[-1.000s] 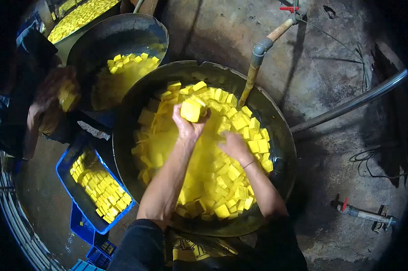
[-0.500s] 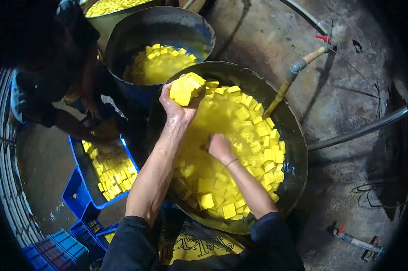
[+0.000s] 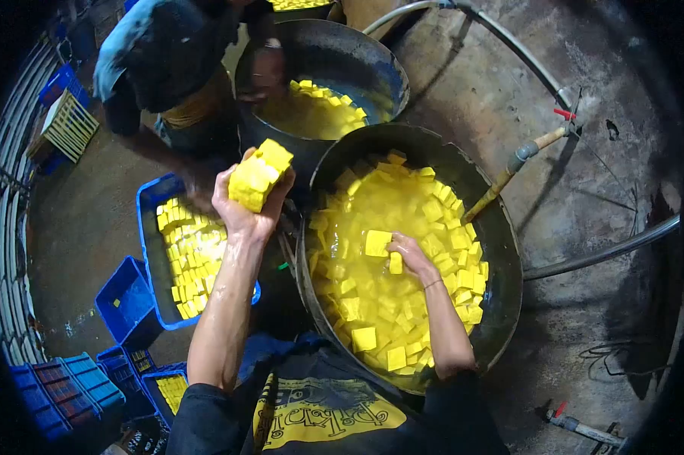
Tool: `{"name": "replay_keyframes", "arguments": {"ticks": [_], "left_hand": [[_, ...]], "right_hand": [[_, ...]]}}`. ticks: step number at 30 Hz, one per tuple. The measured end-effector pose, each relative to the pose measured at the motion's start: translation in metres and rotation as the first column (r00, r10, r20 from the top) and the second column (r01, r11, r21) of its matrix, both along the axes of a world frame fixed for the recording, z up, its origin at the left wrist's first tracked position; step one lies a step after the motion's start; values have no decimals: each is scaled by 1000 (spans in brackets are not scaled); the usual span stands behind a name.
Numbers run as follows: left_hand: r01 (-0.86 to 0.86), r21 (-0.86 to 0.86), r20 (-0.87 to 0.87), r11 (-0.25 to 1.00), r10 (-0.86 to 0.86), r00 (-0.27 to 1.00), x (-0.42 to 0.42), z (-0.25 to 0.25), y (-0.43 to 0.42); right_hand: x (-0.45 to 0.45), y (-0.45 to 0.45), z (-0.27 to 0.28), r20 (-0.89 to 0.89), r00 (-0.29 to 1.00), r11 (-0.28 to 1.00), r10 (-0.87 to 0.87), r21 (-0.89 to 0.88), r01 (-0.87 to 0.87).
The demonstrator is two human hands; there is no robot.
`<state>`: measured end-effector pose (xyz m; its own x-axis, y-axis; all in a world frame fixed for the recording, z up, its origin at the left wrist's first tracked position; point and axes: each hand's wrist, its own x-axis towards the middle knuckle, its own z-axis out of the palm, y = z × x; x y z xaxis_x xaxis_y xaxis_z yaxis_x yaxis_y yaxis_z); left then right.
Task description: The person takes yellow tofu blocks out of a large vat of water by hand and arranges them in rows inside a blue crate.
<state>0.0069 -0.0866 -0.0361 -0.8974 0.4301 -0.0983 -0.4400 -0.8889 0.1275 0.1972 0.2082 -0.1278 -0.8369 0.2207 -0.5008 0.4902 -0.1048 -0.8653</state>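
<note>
My left hand [image 3: 238, 218] is raised beside the near vat's left rim, its fingers wrapped round a stack of yellow tofu blocks [image 3: 260, 176]. Over the cloudy yellow liquid, my right hand [image 3: 414, 258] grips more tofu blocks [image 3: 378, 243], one large face showing and a smaller piece below it. Part of that grip is hidden by the fingers. Many more tofu blocks lie in the large round metal vat [image 3: 501, 303], crowded along its right and lower sides. To the left, a blue crate [image 3: 146, 227] holds rows of tofu blocks in liquid.
A co-worker [image 3: 175, 68] bends at the upper left, one arm by the blue crate and another over a second vat [image 3: 391, 64]. A pipe [image 3: 508, 171] reaches over the near vat's right rim. Further blue crates [image 3: 126, 299] stand at lower left; a hose [image 3: 607, 250] runs right.
My left hand with its tofu stack has moved left and down, towards the blue crate. My right hand has come up from the liquid with tofu blocks. The co-worker's arm now reaches over the second vat.
</note>
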Motion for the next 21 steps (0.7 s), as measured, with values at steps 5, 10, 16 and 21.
{"name": "replay_keyframes", "arguments": {"ticks": [5,10,16,21], "left_hand": [[7,-31,70,999,-5,998,3,-38,-33],[36,-192,132,981,-10,991,10,-60,-46],[120,-187,203,975,-81,976,22,-85,-84],[71,-146,280,987,-28,960,17,-132,-117]], "right_hand": [[-28,-76,91,-192,975,984,114,-111,-137],[-79,-186,165,-206,908,903,365,317,-291],[-126,-267,114,-176,854,741,489,600,-301],[-142,-328,103,-282,849,812,448,525,-254]]}}
